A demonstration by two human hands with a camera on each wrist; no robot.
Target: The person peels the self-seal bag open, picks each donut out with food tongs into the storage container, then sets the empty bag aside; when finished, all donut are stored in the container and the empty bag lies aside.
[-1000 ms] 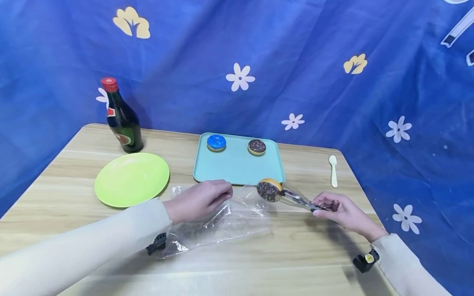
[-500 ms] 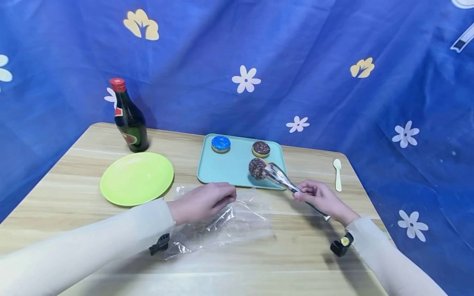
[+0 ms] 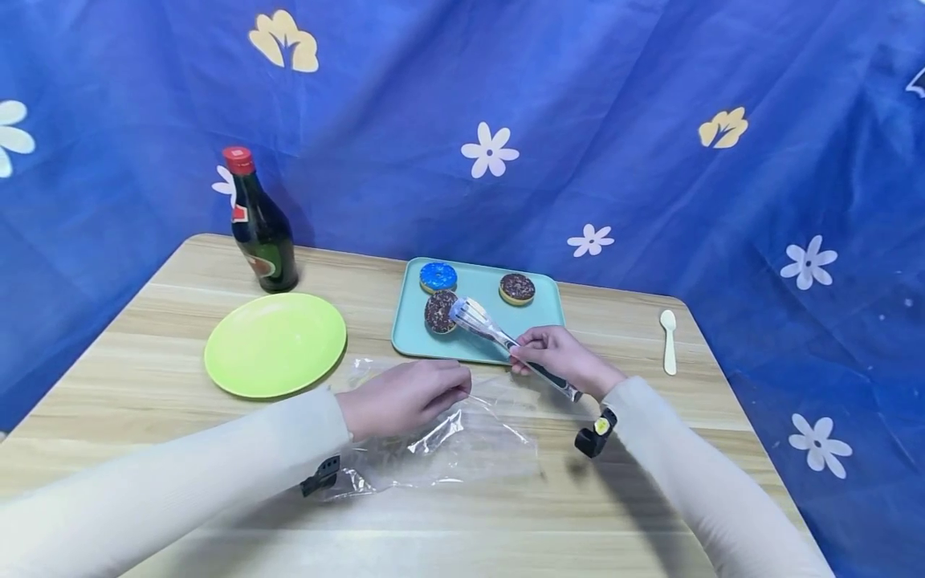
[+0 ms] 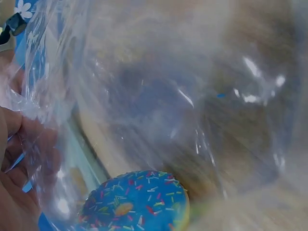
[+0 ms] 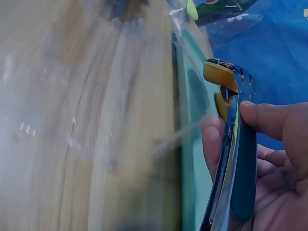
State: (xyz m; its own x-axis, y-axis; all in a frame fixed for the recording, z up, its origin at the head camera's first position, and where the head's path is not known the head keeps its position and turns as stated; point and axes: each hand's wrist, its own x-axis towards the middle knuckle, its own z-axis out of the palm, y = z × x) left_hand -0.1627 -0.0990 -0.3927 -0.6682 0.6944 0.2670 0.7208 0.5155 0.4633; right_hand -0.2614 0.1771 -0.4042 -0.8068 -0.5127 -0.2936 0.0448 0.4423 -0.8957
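Note:
In the head view my right hand (image 3: pixel 552 353) grips metal tongs (image 3: pixel 482 323) with dark handle grips. Their tips clasp a chocolate-iced doughnut (image 3: pixel 439 311), tilted on edge over the left part of the turquoise tray (image 3: pixel 538 315). A blue-iced doughnut (image 3: pixel 438 277) lies just behind it on the tray, and another chocolate doughnut (image 3: pixel 517 288) at the back right. My left hand (image 3: pixel 408 393) holds a clear plastic bag (image 3: pixel 462 457) on the table, fingers curled at its edge. Close up in the left wrist view, a blue doughnut with coloured sprinkles (image 4: pixel 139 199) shows against the bag film.
A lime green plate (image 3: pixel 276 345) is on the left, in front of a dark bottle with a red cap (image 3: pixel 263 225). A small pale spoon (image 3: pixel 668 341) lies at the far right. Behind the table (image 3: pixel 462 530) hangs a blue flowered cloth (image 3: pixel 405 96).
My right hand has carried the chocolate doughnut in the tongs leftward, from beside the bag to the tray's left part. The left hand stays on the bag. The head view has shifted slightly.

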